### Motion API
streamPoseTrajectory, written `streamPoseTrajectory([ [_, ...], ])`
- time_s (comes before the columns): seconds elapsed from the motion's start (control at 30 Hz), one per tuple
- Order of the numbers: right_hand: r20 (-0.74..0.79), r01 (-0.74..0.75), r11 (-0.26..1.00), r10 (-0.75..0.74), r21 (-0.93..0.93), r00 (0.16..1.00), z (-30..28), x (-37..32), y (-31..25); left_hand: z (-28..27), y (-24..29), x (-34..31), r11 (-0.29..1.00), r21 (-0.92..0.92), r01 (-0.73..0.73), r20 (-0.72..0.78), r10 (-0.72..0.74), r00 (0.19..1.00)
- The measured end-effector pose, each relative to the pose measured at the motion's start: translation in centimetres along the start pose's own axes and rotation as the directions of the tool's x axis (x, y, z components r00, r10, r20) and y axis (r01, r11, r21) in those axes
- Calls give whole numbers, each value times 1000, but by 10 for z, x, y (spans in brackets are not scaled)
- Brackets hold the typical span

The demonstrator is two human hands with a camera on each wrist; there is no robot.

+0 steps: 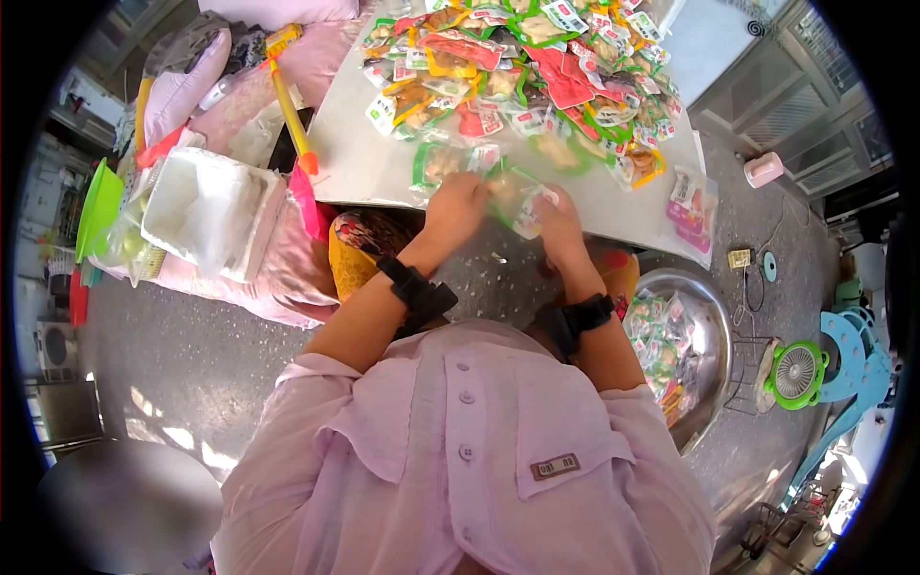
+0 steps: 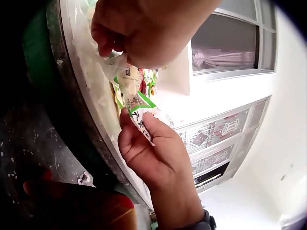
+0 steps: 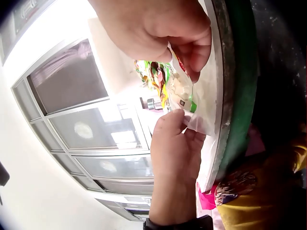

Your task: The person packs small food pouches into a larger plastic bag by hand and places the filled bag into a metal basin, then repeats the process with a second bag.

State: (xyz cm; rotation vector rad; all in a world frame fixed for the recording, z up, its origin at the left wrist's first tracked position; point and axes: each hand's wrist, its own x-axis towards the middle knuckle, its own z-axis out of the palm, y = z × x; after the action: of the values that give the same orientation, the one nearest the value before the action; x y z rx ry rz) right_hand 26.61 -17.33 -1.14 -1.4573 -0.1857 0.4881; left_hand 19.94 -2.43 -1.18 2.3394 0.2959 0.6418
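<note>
Above the table's near edge, my left hand (image 1: 450, 206) and right hand (image 1: 563, 230) hold a clear, green-edged snack packet (image 1: 506, 194) between them. Pale food shows through its film. In the left wrist view, the fingers of my right hand (image 2: 153, 151) pinch the printed white end of the packet (image 2: 136, 101). Seen from the right wrist, my left hand (image 3: 175, 143) pinches the opposite clear end of the packet (image 3: 180, 88). Just beyond my left hand, another green-edged packet (image 1: 441, 163) lies on the table.
A large heap of colourful snack packets (image 1: 517, 67) covers the far part of the white table (image 1: 355, 153). To the right, a metal basin (image 1: 714, 331) holds more packets. On the left, a white foam box (image 1: 172, 201) rests on pink cloth. A green fan (image 1: 797, 374) stands far right.
</note>
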Motion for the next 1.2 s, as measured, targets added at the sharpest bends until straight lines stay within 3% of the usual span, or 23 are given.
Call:
streamPoseTrajectory([
  [0.03, 14, -9, 1000, 9, -11, 1000, 2, 2, -3, -2, 3, 1, 997, 72, -11, 12, 10, 1000],
  [0.13, 134, -45, 979, 19, 197, 991, 10, 7, -4, -8, 12, 5, 965, 249, -76, 52, 65, 997],
  [0.23, 235, -200, 936, 133, 290, 963, 21, 17, -3, -12, 18, 6, 918, 352, -182, 62, 171, 983],
  [0.33, 394, -73, 989, 18, 125, 919, 35, 23, -5, -9, 18, 3, 892, 387, -235, 45, 236, 971],
  [0.43, 445, -56, 983, 129, -173, 886, 43, 19, -18, -17, 25, -2, 919, 322, -225, 34, 226, 973],
  [0.53, 390, -223, 957, 280, -185, 877, 34, 27, -7, -12, 10, -9, 935, 283, -215, 14, 220, 975],
  [0.63, 392, -62, 895, 255, -442, 884, 21, 25, -13, -13, 10, -17, 954, 232, -190, 18, 192, 981],
  [0.73, 340, -90, 948, 197, -306, 919, 26, 20, -9, -13, 13, -19, 959, 213, -185, 29, 183, 983],
  [0.83, 300, 191, 899, -71, -394, 951, 41, 22, 4, -8, 9, -17, 955, 214, -207, 16, 208, 978],
  [0.93, 429, -102, 987, 145, -122, 892, 47, 28, 4, -10, 9, -17, 948, 206, -242, -1, 247, 969],
  [1.03, 435, -205, 975, 222, -86, 873, 50, 29, 3, -12, 4, -21, 937, 198, -288, 8, 292, 956],
  [1.2, 492, -239, 962, 273, -132, 827, 52, 23, -7, -11, -4, -27, 956, 154, -249, -19, 255, 967],
])
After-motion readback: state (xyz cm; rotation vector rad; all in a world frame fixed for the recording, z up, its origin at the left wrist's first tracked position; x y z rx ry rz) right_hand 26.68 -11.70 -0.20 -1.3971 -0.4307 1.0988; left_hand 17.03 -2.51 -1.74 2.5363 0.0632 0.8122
